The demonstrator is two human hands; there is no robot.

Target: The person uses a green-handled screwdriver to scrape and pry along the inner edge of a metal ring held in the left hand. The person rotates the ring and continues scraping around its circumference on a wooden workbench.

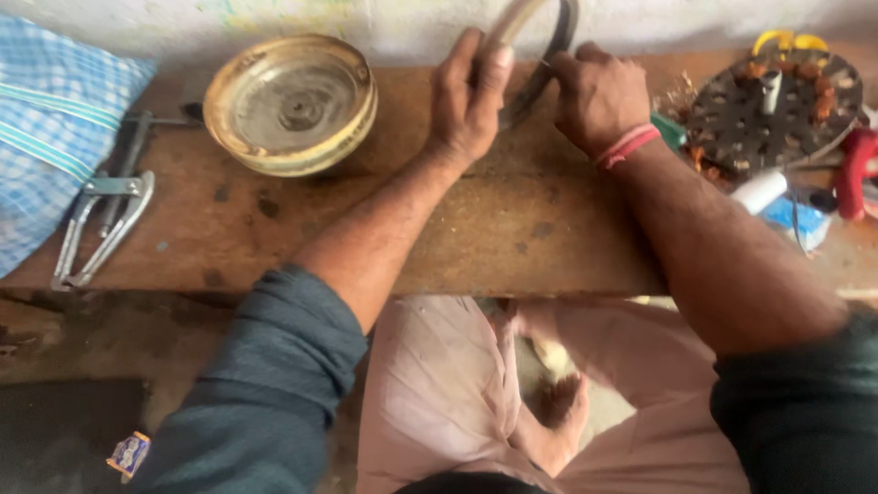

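Both hands close on a curved metal band (540, 41) at the desk's far edge: the left hand (468, 101) wraps its grip around the pale, smooth outer face, and the right hand (599, 96) pinches the dark inner strip. The band stands on edge, arching up and right toward the wall. The worn wooden desk (476, 229) also carries a round brass dish (291, 102) near its far left, steel pliers (101, 224) at the left edge, and a perforated dark disc (773, 110) at the right.
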